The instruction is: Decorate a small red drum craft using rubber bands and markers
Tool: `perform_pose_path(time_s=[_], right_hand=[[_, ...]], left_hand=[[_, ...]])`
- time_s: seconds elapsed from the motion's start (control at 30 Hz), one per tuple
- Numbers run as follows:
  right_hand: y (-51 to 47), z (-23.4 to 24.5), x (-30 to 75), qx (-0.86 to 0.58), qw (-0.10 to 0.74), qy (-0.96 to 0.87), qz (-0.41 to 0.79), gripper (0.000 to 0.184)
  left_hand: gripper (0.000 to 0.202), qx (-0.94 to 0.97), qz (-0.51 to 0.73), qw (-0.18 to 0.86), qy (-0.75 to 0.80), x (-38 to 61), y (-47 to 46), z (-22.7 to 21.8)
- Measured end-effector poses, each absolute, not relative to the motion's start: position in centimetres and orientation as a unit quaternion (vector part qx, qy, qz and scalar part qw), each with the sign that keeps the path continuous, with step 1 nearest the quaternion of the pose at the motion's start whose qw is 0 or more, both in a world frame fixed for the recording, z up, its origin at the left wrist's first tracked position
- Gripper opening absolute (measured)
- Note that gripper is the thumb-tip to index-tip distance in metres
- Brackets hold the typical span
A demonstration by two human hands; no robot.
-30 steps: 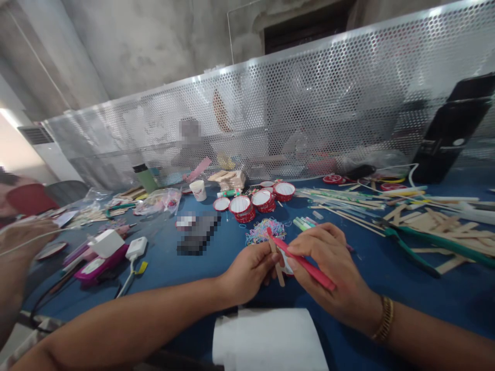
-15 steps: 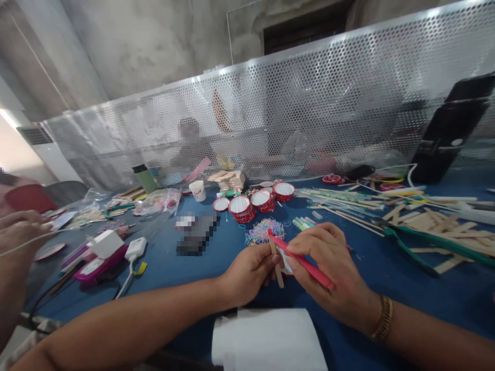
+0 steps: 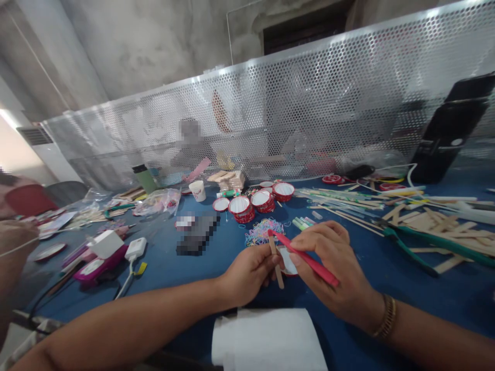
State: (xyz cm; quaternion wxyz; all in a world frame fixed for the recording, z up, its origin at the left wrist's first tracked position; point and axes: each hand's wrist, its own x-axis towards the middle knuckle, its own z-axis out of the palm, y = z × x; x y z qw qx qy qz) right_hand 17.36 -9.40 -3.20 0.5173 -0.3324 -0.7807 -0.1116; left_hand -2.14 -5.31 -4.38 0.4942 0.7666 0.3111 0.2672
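Observation:
My left hand (image 3: pixel 253 270) pinches a flat wooden craft stick (image 3: pixel 278 270) that points up and slightly left. In my right hand (image 3: pixel 328 263) is a red pen (image 3: pixel 315 264), its tip touching or very near the stick's upper end. A small white disc with a red rim (image 3: pixel 288 260) lies on the table behind the stick, partly covered by my right fingers. Just beyond the hands is a heap of small coloured rubber bands (image 3: pixel 265 232). A roll of white paper (image 3: pixel 268 340) is at the near edge, below my hands.
Red-rimmed round tins (image 3: pixel 240 206) stand further back beside a paper cup (image 3: pixel 197 191). Green-handled pliers (image 3: pixel 412 250) and loose craft sticks (image 3: pixel 441 226) lie on the right. A charger (image 3: pixel 106 243) and a dark pixelated object sit left. Another person's hand (image 3: pixel 17 242) is at far left.
My right hand has shifted slightly right with the pen, uncovering more of the white disc. My left hand keeps the stick in place. The other person's hand has moved left.

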Motion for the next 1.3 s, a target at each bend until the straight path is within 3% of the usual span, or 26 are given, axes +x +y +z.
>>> perform_pose_path(time_s=[1.3], right_hand=[[-9.52,-3.13,17.24,-0.340,0.503,-0.786,-0.115,0.013]], left_hand=[[0.039,0.760,0.272,0.506,0.304,-2.09,-5.34,-4.21]])
